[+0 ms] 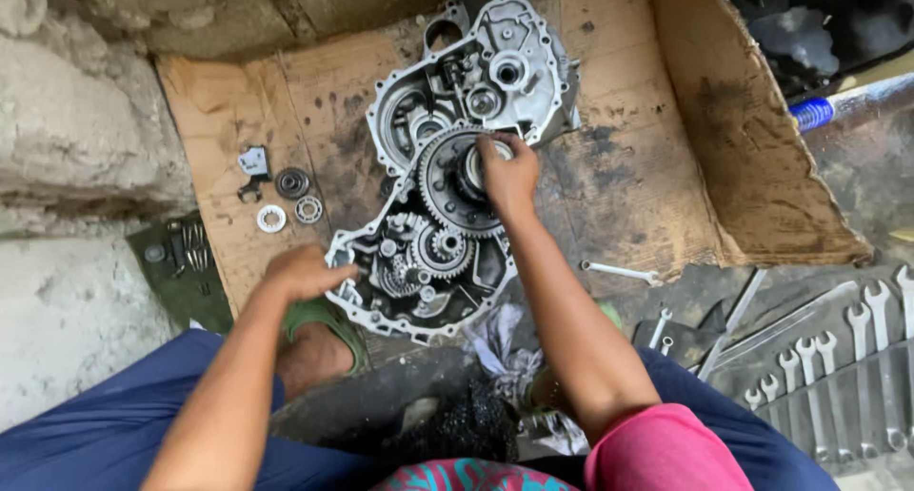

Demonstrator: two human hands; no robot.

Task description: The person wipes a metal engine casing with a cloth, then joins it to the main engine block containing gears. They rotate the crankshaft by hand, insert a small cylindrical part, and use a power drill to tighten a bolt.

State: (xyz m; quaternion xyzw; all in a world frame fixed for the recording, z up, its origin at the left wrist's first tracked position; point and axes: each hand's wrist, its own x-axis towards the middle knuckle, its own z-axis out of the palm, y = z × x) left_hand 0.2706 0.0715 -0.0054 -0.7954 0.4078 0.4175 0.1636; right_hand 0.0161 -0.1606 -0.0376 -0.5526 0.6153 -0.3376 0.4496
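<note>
Greasy flattened cardboard [628,181] keeps our open aluminium engine case [447,167] off the dirt; left hand [307,272] grips its edge steadying it, right hand [509,172] fingers pinch the big steel gear's hub [447,181].

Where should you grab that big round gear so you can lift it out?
Take the big gear by its raised middle hub, coming straight down from above, as the right hand does now. It lies flat in the metal engine case, with small gears close beside it, so the toothed edge leaves little finger room. The left hand rests on the case's edge, which could steady it.
</note>
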